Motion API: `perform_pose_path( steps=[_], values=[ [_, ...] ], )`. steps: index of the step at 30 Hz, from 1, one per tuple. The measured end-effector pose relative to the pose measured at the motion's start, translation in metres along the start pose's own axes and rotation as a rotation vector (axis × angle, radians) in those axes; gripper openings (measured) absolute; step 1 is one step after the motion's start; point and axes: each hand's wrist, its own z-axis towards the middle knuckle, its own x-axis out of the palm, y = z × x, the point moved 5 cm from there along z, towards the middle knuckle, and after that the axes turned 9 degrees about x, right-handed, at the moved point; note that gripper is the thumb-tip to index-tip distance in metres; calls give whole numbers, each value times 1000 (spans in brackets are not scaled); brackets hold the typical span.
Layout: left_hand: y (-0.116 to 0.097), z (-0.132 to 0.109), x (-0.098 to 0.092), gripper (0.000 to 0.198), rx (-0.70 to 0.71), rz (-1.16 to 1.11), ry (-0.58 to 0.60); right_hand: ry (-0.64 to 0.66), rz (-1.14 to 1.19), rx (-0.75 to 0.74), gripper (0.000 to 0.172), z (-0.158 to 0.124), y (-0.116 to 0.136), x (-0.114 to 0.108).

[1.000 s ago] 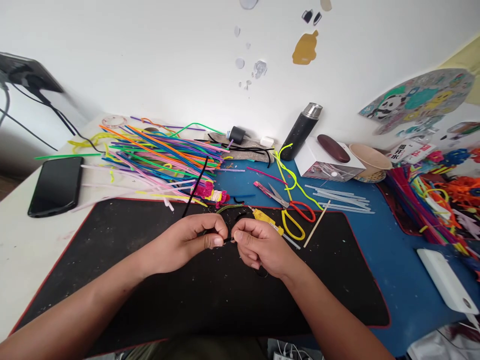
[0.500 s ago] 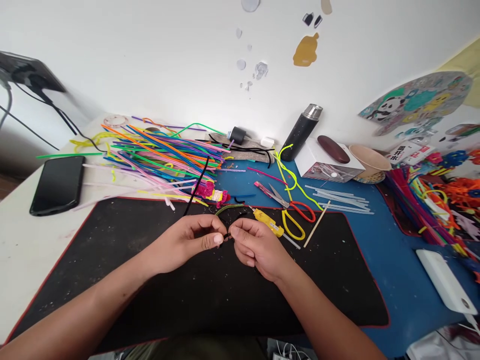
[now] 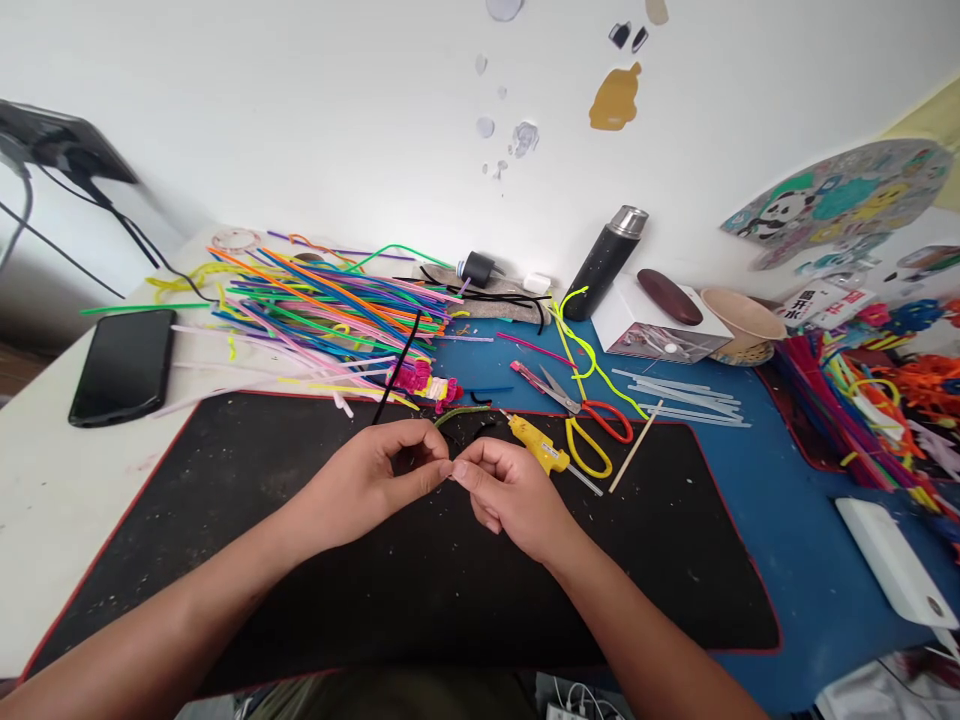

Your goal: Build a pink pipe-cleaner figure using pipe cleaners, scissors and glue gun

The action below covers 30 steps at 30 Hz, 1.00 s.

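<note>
My left hand (image 3: 386, 480) and my right hand (image 3: 514, 490) meet over the black mat (image 3: 360, 610), thumbs and forefingers pinched tip to tip. Between them is a short piece of black pipe cleaner, now almost wholly hidden by the fingertips. A longer black pipe cleaner (image 3: 397, 368) lies just beyond my left hand. Near it is a small magenta, white and yellow pipe-cleaner figure (image 3: 426, 383). Beyond my right hand lie a yellow hot glue gun (image 3: 537, 444) with a glue stick in its back, and scissors (image 3: 574, 407) with red and yellow handles.
A pile of coloured pipe cleaners (image 3: 322, 305) covers the back left, beside a phone (image 3: 122, 367). Behind on the right stand a black flask (image 3: 606, 265) and a tissue box (image 3: 652, 325). Clear glue sticks (image 3: 682, 397) and a thin wooden stick (image 3: 636, 447) lie nearer.
My fingertips have closed together, covering the black piece that showed between them. My left thumb has straightened towards my right fingertips. The view has shifted slightly.
</note>
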Motion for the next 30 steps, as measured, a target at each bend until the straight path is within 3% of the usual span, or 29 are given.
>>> perform_pose_path(
  steps=[5,10,13,18,21,25,30],
  values=[
    [11,4,-16,30,-50,-67,-128,-19,77,20,41,-4,1,-3],
    [18,0,-63,47,41,-157,-558,-95,204,6,40,-7,-1,-16],
    [12,-1,-59,35,5,19,-429,-116,228,-3,39,-5,-5,-19],
    [-1,0,-21,38,20,136,-112,-105,237,-14,38,-1,-4,-11],
    [2,1,-5,40,-20,63,15,-103,239,-14,39,-1,-1,-9],
    [11,2,4,41,-98,-170,82,-106,259,0,41,-2,-1,-9],
    [16,1,8,42,-118,-296,23,-96,292,22,43,-2,-4,-7]
  ],
)
